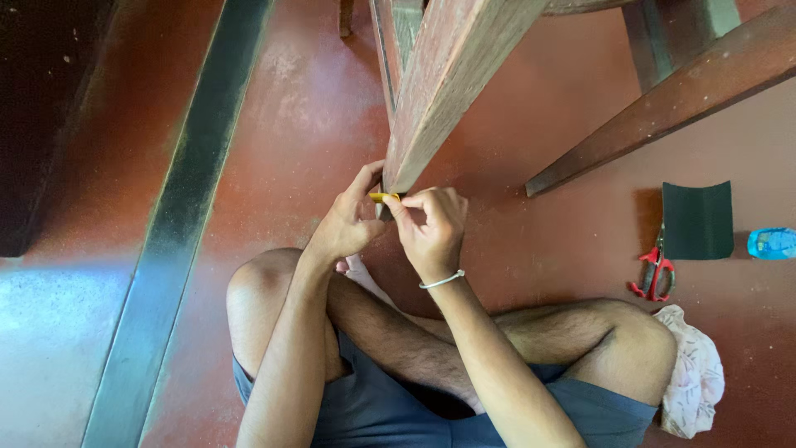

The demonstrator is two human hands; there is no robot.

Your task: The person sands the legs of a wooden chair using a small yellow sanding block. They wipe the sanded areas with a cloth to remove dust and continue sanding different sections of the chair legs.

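A smooth red-brown floor [298, 124] fills the frame, crossed at the left by a dark strip [178, 224] running from top centre to the bottom left. At the right edge lie red-handled scissors [654, 272], a dark sheet [697, 221] just beside them, and a blue bottle [772, 243]. A pale crumpled cloth [692, 373] rests at the lower right, and wooden furniture legs [439, 91] stand at the top centre.

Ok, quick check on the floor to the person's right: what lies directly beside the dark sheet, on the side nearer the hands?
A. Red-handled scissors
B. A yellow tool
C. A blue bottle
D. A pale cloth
A: the red-handled scissors lie at the left edge of the dark sheet, nearer the hands; the blue bottle lies on the sheet's far side, and the pale cloth sits lower, by the knee.
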